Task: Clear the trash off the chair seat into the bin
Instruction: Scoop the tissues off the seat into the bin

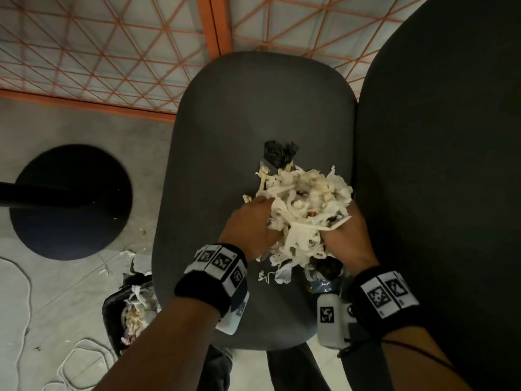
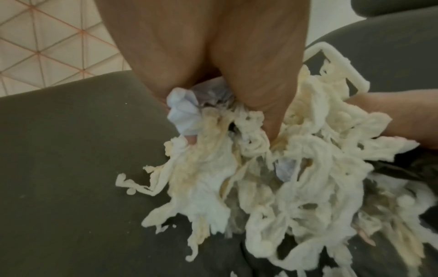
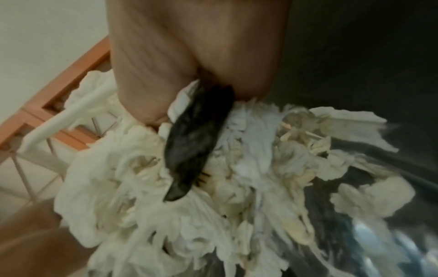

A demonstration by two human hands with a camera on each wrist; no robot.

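Landmark: grey chair seat [image 1: 239, 122]. Far left of the seat, on the floor [image 1: 56, 292]: a black round base [image 1: 70, 201] with a dark pole, and white cord [image 1: 22, 306] looped below it. Just left of the seat's near corner: a black-lined bin [image 1: 112, 311], partly filled with whitish shredded scraps; a few loose bits are scattered on the floor beside it. On the seat, right of centre: a heap of trash [image 1: 304, 198], made up of white and cream shredded paper strips, gathered between both hands. The left hand [image 1: 251, 227] is pressed into the heap's left flank, fingers curled into the strips and a pale crumpled piece [image 2: 182, 110] pinched at the palm. A black crumpled plastic scrap [image 1: 280, 153] lies on the seat at the heap's far edge, touching it. The right hand [image 1: 346, 238] is closed on the heap's right flank, a dark plastic piece [image 3: 196, 142] caught between its fingers. Small scraps and a shiny wrapper [image 1: 321, 283] lie at the heap's near edge. Right of the seat: a second dark chair [image 1: 451, 165], set just beside it. Behind the seat: an orange metal grid frame [image 1: 112, 52].
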